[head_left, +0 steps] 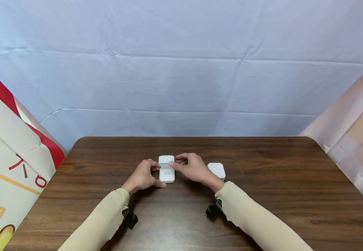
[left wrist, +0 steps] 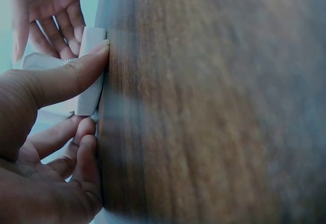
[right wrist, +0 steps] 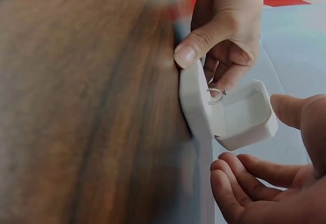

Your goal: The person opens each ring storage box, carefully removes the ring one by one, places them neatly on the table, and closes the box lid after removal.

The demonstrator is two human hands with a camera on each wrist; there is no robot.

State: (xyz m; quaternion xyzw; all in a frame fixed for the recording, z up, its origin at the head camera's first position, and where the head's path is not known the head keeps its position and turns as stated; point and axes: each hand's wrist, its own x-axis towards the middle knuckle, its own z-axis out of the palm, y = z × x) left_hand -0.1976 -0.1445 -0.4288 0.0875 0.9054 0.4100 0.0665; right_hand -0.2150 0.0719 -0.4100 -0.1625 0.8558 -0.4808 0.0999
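Note:
A small white ring box [head_left: 167,178] stands on the table with its lid [right wrist: 249,113] raised. A silver ring [right wrist: 217,100] with small stones sits upright in its base. My left hand [head_left: 143,176] holds the base from the left, the thumb at its front edge and the fingers along its side near the hinge. From the right, my right hand [head_left: 194,168] reaches to the lid; its thumb is right at the lid's edge. In the right wrist view, the loosely bent fingers [right wrist: 229,180] of that hand lie apart from the thumb, close by the lid's back.
Just right of my right hand, a second white box [head_left: 216,169] with cut corners rests on the brown wooden table [head_left: 275,195], partly behind the wrist. A pale cloth [head_left: 181,83] hangs along the far edge, and printed cloths hang at both sides.

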